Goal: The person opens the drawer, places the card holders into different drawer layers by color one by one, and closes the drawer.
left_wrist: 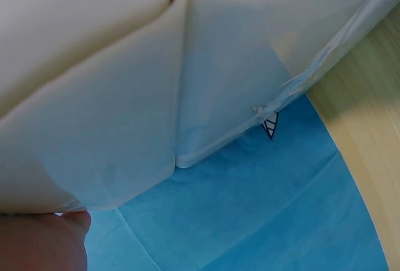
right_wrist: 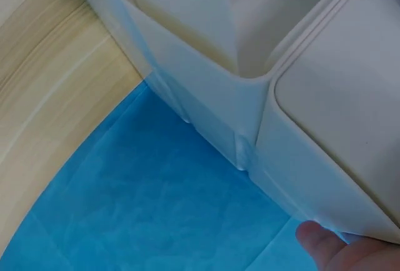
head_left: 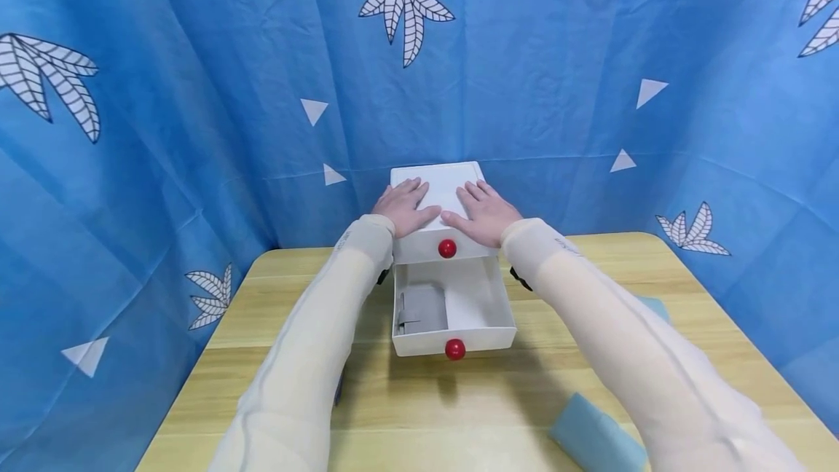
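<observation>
A small white drawer unit [head_left: 446, 175] with red knobs stands at the far part of the table. My left hand [head_left: 405, 208] rests flat on the left of its top, fingers spread. Flat on the right of the top lies my right hand [head_left: 483, 214], its thumb near the left one. The upper drawer front [head_left: 419, 247] is closed in. Below it the lower drawer [head_left: 481, 340] is pulled out, with a flat grey piece [head_left: 426, 308] inside on the left. Each wrist view catches only part of a hand beside the white box [left_wrist: 112, 108].
A folded light blue cloth [head_left: 598, 435] lies at the front right of the wooden table [head_left: 288, 297]. Another light blue piece [head_left: 654, 307] is partly hidden behind the right sleeve. A dark edge [head_left: 339, 389] shows beside the left sleeve. Blue patterned curtain [head_left: 537, 79] surrounds the table.
</observation>
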{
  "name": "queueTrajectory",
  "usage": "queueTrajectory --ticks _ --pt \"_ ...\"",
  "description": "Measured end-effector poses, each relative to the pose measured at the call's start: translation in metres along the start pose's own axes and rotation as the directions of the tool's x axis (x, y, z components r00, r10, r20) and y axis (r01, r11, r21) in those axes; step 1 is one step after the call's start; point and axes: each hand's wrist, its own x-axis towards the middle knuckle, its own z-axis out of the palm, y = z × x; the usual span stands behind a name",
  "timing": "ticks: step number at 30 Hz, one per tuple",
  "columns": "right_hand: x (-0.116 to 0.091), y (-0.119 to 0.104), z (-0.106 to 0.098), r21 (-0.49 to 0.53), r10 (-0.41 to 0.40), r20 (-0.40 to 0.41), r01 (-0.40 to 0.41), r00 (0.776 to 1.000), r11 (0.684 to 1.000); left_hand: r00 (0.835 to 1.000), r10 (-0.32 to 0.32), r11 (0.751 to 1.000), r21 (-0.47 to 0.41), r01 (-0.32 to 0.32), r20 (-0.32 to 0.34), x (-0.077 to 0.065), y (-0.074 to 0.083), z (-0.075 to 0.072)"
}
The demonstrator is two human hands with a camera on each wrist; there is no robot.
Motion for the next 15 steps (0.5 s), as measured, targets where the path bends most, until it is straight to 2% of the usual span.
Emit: queueTrajectory --ticks 7,15 --pt "0.0006 -0.0010 0.0020 0.004 0.016 -0.022 -0.016 1.000 1.000 1.000 -0.001 1.000 -0.024 0.000 -0.014 -0.0017 0.0008 -0.0021" --pt "0.0076 0.0028 0.0077 0.010 0.032 -0.051 -0.032 0.998 0.999 0.996 -0.018 0.989 -0.145 0.006 -0.083 0.0008 -0.0009 -0.0010"
